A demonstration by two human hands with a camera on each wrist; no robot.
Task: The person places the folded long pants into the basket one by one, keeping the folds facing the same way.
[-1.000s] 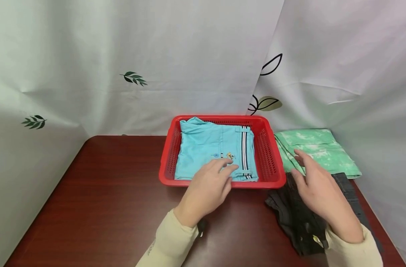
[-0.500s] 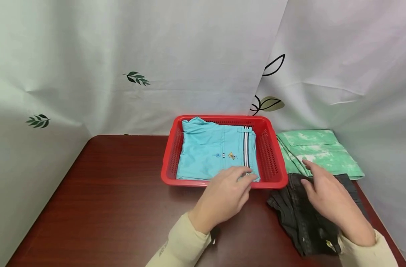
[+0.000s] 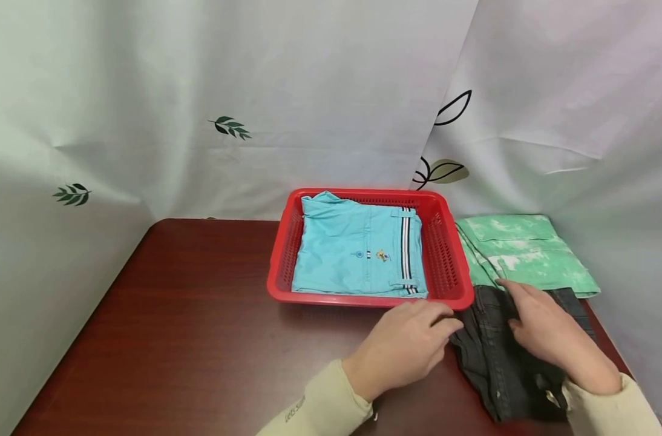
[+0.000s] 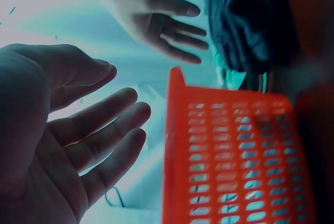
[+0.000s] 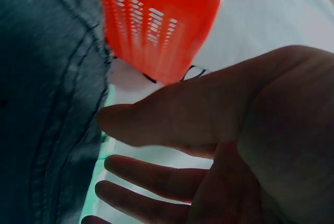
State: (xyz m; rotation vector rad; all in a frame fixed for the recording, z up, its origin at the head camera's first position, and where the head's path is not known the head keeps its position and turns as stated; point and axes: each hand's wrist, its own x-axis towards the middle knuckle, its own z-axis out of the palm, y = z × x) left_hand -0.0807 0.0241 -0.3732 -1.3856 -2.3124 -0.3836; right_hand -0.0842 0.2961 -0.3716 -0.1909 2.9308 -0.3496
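Folded black jeans (image 3: 494, 357) lie on the table at the right. My right hand (image 3: 551, 330) is over them, fingers extended and fingertips close to their far edge; the right wrist view shows the thumb beside the dark denim (image 5: 47, 104). My left hand (image 3: 407, 345) hovers in front of the red basket (image 3: 363, 300), near its front right corner and left of the jeans. In the left wrist view its relaxed fingers (image 4: 112, 143) hold nothing. Light-blue folded trousers (image 3: 336, 248) with a striped waistband lie inside the basket.
A folded green tie-dye garment (image 3: 532, 248) lies beyond the jeans, right of the basket. The brown table (image 3: 200, 315) extends to the left. A pale curtain with leaf prints (image 3: 309, 91) hangs behind and at both sides.
My left hand has moved right and nearer, from over the basket's front edge toward the jeans. My right hand has come slightly down over the jeans. The view has shifted a little.
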